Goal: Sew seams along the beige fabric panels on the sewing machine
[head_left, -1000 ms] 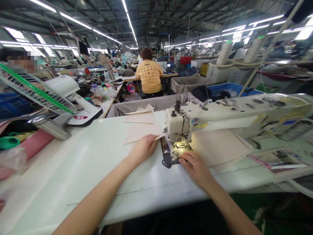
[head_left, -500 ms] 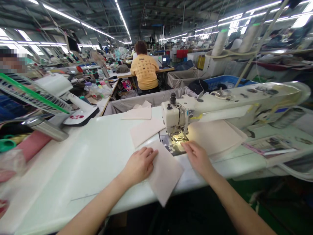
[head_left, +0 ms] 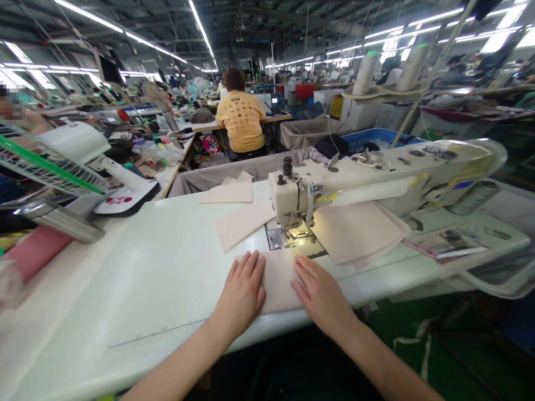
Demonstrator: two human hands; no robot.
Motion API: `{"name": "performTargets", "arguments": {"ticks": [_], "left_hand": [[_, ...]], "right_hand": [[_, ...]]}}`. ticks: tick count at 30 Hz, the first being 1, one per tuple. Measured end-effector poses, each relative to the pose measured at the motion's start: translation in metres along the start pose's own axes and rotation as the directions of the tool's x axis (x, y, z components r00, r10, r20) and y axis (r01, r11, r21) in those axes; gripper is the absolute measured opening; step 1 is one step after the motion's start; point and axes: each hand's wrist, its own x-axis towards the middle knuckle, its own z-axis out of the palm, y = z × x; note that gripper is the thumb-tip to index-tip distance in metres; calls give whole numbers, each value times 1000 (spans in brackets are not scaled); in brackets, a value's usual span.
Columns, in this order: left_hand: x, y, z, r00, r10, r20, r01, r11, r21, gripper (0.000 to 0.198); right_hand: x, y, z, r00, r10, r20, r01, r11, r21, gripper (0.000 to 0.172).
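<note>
A pale beige fabric piece [head_left: 278,281] lies flat on the white sewing table [head_left: 137,284], just in front of the needle plate [head_left: 284,238]. My left hand [head_left: 244,287] presses on its left side, fingers spread. My right hand [head_left: 317,292] rests on its right side, palm down. Above them stands the cream industrial sewing machine [head_left: 290,197], its lit head close to the fabric's far edge. A stack of matching fabric [head_left: 355,231] lies to the right under the machine arm. Two more beige pieces [head_left: 242,223] [head_left: 228,192] lie on the table left of the head.
A white desk fan [head_left: 83,153] and a steel flask [head_left: 62,223] stand at the table's left. A grey fabric bin [head_left: 234,172] lies beyond the table, then a co-worker in a yellow shirt [head_left: 241,120] sits at another bench. Thread cones [head_left: 365,72] stand at the back right.
The fabric piece has swung from a slant over the table's front edge to lying squarely on the table, nearer the needle plate. Both hands now lie flat on it.
</note>
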Motion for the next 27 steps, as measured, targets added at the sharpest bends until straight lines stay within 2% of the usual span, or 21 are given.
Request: {"name": "performTargets", "arguments": {"ticks": [2,6,10,16,27], "left_hand": [[11,6,-4,1000,14,22,-13,999,-53,51],[39,11,-7,973,195,128,-170,968,-184,49],[58,-1,-10,963,204,178,-171,968,-183,48],[64,-16,-14,947,272,169,-232,946,-225,49],[68,-21,-12,940,291,176,-249,941,-228,49]], "right_hand": [[-1,14,-8,998,-60,-14,60,997,41,37],[17,26,-11,994,-108,-14,108,991,77,38],[40,29,-5,992,-126,-13,126,988,94,33],[43,27,1,994,-102,-32,104,991,84,29],[46,23,-1,997,-67,-25,68,996,62,30]]}}
